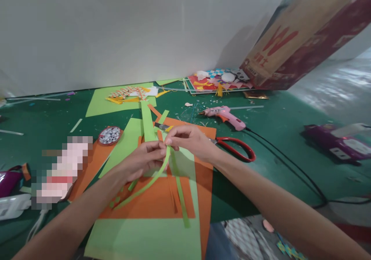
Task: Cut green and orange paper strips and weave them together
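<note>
My left hand (145,157) and my right hand (189,142) meet over the middle of the paper pile, both with pinched fingers. Between their fingertips is the upper end of a light green paper strip (158,173), whose long tail curves down to the left. Below my left hand, partly hidden by it, lies a small woven piece of orange and green paper (118,198). Another green strip (180,194) hangs or lies just right of the tail, beside thin orange strips (173,194). Red-handled scissors (237,147) lie beyond my right wrist, partly covered by it.
Orange paper (205,198) and green paper (145,238) sheets overlap on the green table (284,136). A pink glue gun (227,117) with a black cable lies at right. Left are a round dish of googly eyes (110,135) and a blurred-out pink object (65,171). A paper bag (278,39) stands behind.
</note>
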{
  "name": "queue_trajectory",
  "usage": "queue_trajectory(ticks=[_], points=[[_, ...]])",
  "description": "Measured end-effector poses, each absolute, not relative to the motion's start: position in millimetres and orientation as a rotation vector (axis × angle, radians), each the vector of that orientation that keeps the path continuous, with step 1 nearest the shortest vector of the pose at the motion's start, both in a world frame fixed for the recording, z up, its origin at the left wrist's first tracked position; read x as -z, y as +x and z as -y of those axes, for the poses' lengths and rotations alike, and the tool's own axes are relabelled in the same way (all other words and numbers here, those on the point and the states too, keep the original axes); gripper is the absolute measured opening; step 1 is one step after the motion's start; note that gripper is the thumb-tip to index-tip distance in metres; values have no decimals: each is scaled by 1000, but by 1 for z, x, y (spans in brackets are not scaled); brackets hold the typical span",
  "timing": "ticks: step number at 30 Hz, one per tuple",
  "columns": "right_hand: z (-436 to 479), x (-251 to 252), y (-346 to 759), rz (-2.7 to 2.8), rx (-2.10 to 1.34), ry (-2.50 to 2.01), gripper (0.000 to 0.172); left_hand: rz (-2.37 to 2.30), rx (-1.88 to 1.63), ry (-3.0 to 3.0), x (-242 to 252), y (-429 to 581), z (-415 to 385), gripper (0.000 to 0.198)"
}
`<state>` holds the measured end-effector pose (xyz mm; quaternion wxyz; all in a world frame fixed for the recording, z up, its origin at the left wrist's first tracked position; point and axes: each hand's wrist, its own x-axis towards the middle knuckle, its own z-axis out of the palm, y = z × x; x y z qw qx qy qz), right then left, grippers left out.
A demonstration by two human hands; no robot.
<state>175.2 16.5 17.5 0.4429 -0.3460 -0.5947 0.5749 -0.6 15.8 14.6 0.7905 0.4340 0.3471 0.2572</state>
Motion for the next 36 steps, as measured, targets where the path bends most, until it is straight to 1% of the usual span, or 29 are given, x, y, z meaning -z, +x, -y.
queue_trajectory(ticks=[2, 6, 8, 13, 15, 18, 21, 25, 28, 31, 36], points=[[-15, -18, 175, 1456, -1430, -847, 33, -767, -562, 922, -15, -1, -16, 34], [-13, -17, 173, 1425, -1521, -761, 31, -693, -437, 957, -17, -3, -15, 37], [-12, -15, 172, 1440, -1533, -761, 29, -660, -433, 976, -19, -3, -14, 36], [-15, -12, 174, 1433, -1425, -803, 24, -672, -503, 960, -16, -1, -14, 34], [-16, -14, 176, 1431, -1363, -835, 27, -712, -563, 1007, -14, 1, -13, 32], [-13, -19, 179, 1514, -1273, -909, 31, -788, -740, 1127, -13, 3, -11, 25], [-6, -23, 182, 1729, -1126, -996, 30, -862, -936, 1180, -13, 4, -9, 20], [1, -21, 186, 2097, -694, -1062, 17, -886, -1022, 1174, -14, 5, -8, 19], [5, -16, 192, 2217, -437, -1041, 24, -871, -1037, 1212, -13, 5, -9, 18], [11, -15, 200, 2265, -326, -1075, 23, -845, -1025, 1271, -12, 4, -10, 15], [25, -18, 217, 2285, -266, -1182, 19, -867, -1065, 1292, -14, 0, -13, 11]])
